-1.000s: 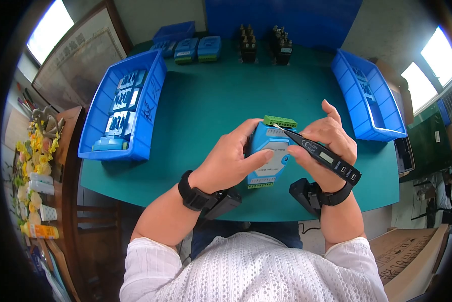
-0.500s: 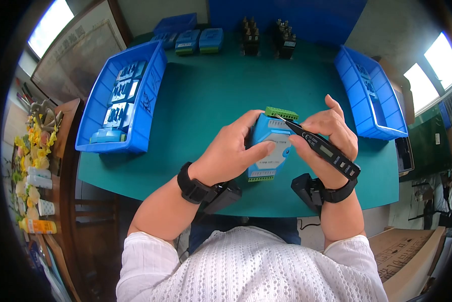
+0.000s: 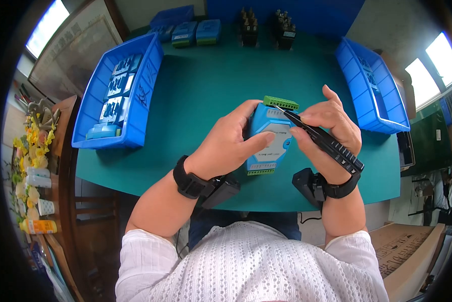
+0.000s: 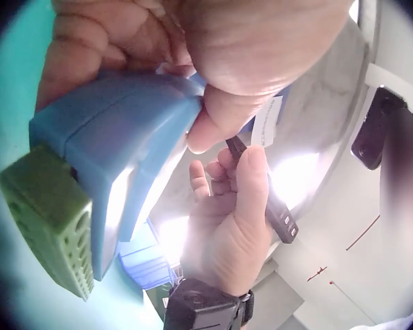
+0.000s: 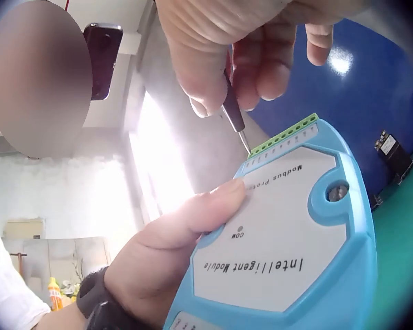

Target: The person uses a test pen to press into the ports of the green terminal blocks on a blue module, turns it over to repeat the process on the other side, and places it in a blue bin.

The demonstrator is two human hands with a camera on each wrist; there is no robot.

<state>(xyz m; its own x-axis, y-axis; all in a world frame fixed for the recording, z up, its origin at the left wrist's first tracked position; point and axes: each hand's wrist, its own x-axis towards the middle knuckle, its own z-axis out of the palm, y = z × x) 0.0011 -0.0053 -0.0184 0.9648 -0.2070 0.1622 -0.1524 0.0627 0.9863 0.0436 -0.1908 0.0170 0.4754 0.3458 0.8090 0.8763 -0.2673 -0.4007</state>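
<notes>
My left hand (image 3: 225,141) grips a blue module (image 5: 275,227) with a white face label, thumb across the label and fingers around its far side. A green terminal block (image 3: 281,103) runs along the module's far end, and a second green strip (image 3: 260,172) edges the near end. In my right hand (image 3: 336,132) a black voltage tester screwdriver (image 3: 331,147) is pinched between thumb and fingers, one finger raised. Its thin metal tip (image 5: 244,142) is right at one end of the green block in the right wrist view. The handle slants back toward the right wrist.
Blue bins stand left (image 3: 140,121) and right (image 3: 382,108) on the green table (image 3: 201,80), both with modules inside. At the back are more blue modules (image 3: 208,32) and black components with metal posts (image 3: 285,35). A cardboard box (image 3: 407,251) stands at lower right.
The tester has rolled in my right hand, turning its display and lettering away from the head view. Its tip stays by the green block. My left hand keeps its grip on the module.
</notes>
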